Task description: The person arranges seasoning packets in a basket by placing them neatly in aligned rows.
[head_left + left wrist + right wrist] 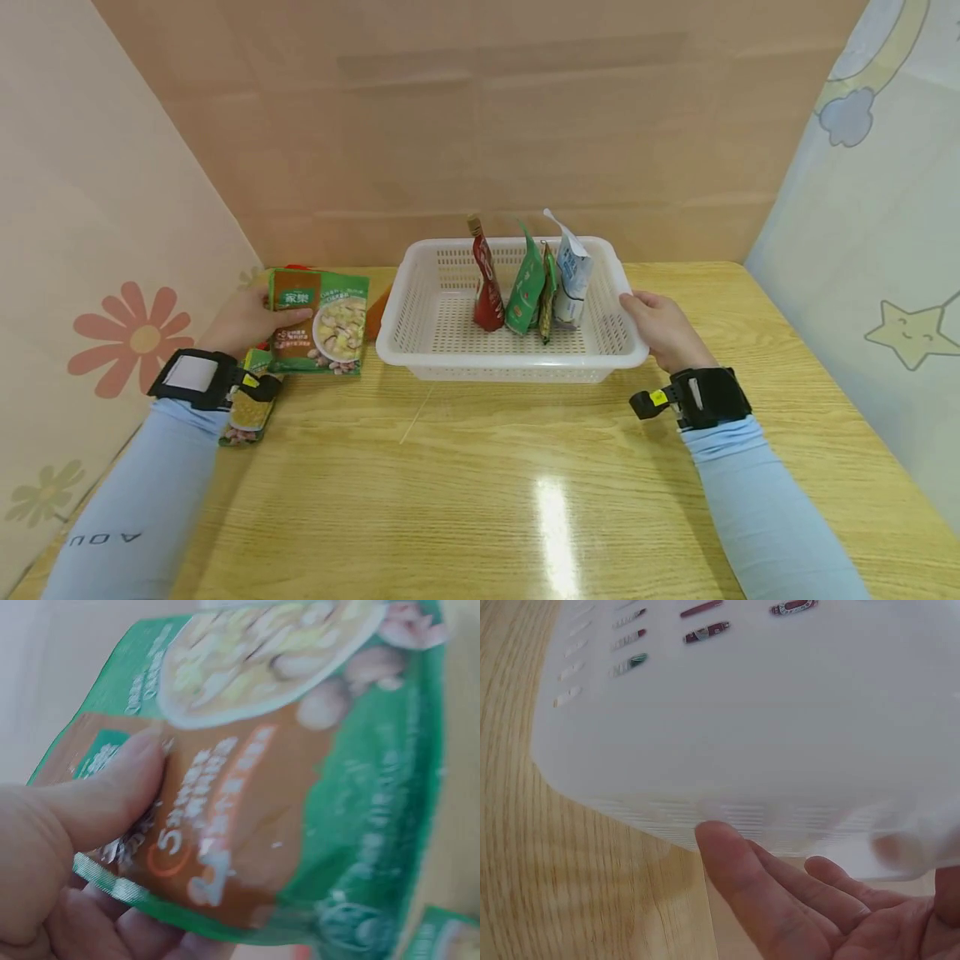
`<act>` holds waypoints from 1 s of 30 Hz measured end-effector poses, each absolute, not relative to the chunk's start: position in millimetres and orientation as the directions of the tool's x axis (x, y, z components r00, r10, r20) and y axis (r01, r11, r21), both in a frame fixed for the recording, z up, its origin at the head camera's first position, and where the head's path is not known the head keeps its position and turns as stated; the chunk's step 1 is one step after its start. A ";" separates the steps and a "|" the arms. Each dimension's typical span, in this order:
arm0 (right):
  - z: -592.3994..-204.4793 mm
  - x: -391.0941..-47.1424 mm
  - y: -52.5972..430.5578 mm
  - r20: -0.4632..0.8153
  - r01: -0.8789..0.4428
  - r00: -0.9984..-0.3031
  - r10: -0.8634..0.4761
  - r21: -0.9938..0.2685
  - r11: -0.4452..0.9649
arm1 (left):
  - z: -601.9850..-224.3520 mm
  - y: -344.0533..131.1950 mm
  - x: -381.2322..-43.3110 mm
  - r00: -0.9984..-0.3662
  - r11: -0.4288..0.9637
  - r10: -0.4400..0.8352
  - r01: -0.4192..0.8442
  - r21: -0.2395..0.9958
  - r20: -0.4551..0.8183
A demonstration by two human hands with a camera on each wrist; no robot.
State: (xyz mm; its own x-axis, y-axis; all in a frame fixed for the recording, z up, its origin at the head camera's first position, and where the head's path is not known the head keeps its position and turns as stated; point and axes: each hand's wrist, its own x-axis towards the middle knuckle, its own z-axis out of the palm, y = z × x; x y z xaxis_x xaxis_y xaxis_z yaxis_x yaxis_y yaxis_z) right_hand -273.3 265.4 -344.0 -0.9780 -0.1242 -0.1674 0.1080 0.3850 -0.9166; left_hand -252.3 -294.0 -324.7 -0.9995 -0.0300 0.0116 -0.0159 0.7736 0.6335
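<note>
In the head view my left hand (251, 321) grips a green-and-brown soup packet (296, 333) by its edge. Its thumb (127, 776) lies across the packet's printed front in the left wrist view, with the other fingers behind. At the basket's right end, my right hand (660, 325) holds the rim of a white plastic basket (510, 361). Fingers (739, 877) show under that rim, outside the slotted wall. Inside the basket stand a red bottle (487, 292), a green pouch (527, 287), a thin green-and-yellow packet (548, 292) and a white-and-blue pouch (573, 279).
Another green packet (247, 417) lies on the wooden table (450, 500) below my left wrist. Something orange (377, 312) shows beside the basket's left end, partly hidden. A brown panel (525, 125) closes off the back, and patterned walls (127, 250) flank both sides.
</note>
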 end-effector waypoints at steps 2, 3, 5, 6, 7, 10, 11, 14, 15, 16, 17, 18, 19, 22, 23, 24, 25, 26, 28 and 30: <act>-344.3 -273.4 265.4 -0.165 0.106 -0.979 -0.122 -0.916 0.386 | -315.4 -293.2 -246.6 -0.993 0.733 -0.077 0.001 0.680 0.084; -344.6 -273.5 265.5 -0.163 0.105 -0.979 -0.121 -0.916 0.387 | -310.7 -292.4 -244.0 -0.987 0.729 -0.100 0.014 0.685 0.127; -345.1 -273.7 265.6 -0.159 0.102 -0.980 -0.120 -0.917 0.387 | -299.6 -287.9 -238.2 -0.972 0.711 -0.145 0.027 0.702 0.184; -345.3 -273.7 265.7 -0.158 0.101 -0.980 -0.119 -0.916 0.388 | -294.0 -284.8 -235.8 -0.964 0.700 -0.169 0.027 0.714 0.203; -345.5 -273.7 266.1 -0.155 0.098 -0.981 -0.119 -0.916 0.389 | -288.3 -281.3 -233.7 -0.956 0.698 -0.194 0.023 0.716 0.220; -344.7 -273.2 267.9 -0.148 0.088 -0.982 -0.119 -0.912 0.400 | -272.0 -267.3 -228.9 -0.938 0.665 -0.239 0.032 0.746 0.252; -344.1 -272.8 268.8 -0.145 0.084 -0.982 -0.121 -0.911 0.404 | -267.8 -261.7 -228.1 -0.931 0.646 -0.247 0.047 0.762 0.267; -339.7 -270.1 272.1 -0.135 0.073 -0.984 -0.119 -0.903 0.424 | -259.2 -241.3 -226.9 -0.924 0.584 -0.237 0.112 0.804 0.301; -337.7 -268.7 273.1 -0.131 0.071 -0.985 -0.111 -0.900 0.430 | -257.7 -233.5 -227.0 -0.923 0.557 -0.226 0.140 0.819 0.312; -335.4 -267.1 274.3 -0.127 0.070 -0.987 -0.100 -0.895 0.440 | -256.4 -225.2 -227.3 -0.922 0.533 -0.215 0.164 0.830 0.321; -332.8 -265.4 275.4 -0.120 0.069 -0.989 -0.086 -0.891 0.449 | -255.5 -217.0 -227.7 -0.924 0.505 -0.200 0.187 0.843 0.325; -329.7 -263.5 276.4 -0.109 0.066 -0.992 -0.069 -0.886 0.459 | -255.2 -208.7 -227.9 -0.926 0.477 -0.185 0.210 0.854 0.331; -326.3 -261.4 277.6 -0.094 0.059 -0.994 -0.052 -0.881 0.469 | -254.7 -200.3 -228.0 -0.927 0.449 -0.174 0.227 0.864 0.333; -313.8 -254.2 280.0 -0.030 0.019 -0.999 -0.013 -0.857 0.515 | -254.2 -175.6 -226.7 -0.931 0.376 -0.136 0.269 0.887 0.340; -309.1 -251.4 280.3 -0.005 0.002 -1.000 -0.006 -0.851 0.525 | -254.5 -167.9 -226.2 -0.932 0.357 -0.122 0.281 0.891 0.342; -303.8 -248.2 280.1 0.020 -0.018 -1.000 -0.001 -0.844 0.536 | -255.2 -160.0 -225.6 -0.932 0.342 -0.109 0.292 0.893 0.347; -298.6 -244.9 279.5 0.046 -0.039 -0.999 0.000 -0.837 0.545 | -255.7 -152.1 -225.1 -0.933 0.323 -0.094 0.301 0.897 0.346; -293.4 -241.4 277.9 0.068 -0.057 -0.998 -0.002 -0.832 0.552 | -256.4 -144.5 -224.3 -0.935 0.309 -0.076 0.309 0.900 0.347; -283.8 -234.0 272.7 0.112 -0.101 -0.994 -0.014 -0.830 0.549 | -258.5 -129.5 -223.4 -0.934 0.273 -0.032 0.335 0.902 0.357; -275.2 -226.3 265.2 0.152 -0.154 -0.987 -0.048 -0.829 0.538 | -261.2 -115.0 -222.8 -0.930 0.227 0.015 0.360 0.905 0.367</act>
State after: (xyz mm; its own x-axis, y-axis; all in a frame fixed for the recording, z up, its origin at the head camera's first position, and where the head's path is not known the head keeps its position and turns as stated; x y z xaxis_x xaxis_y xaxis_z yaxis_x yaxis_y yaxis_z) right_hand -226.3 265.2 -275.2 -0.9872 -0.0477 0.1523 -0.1539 0.5384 -0.8285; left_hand -222.8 -115.0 -261.2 -0.9302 0.0145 0.3667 0.3603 0.2269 0.9048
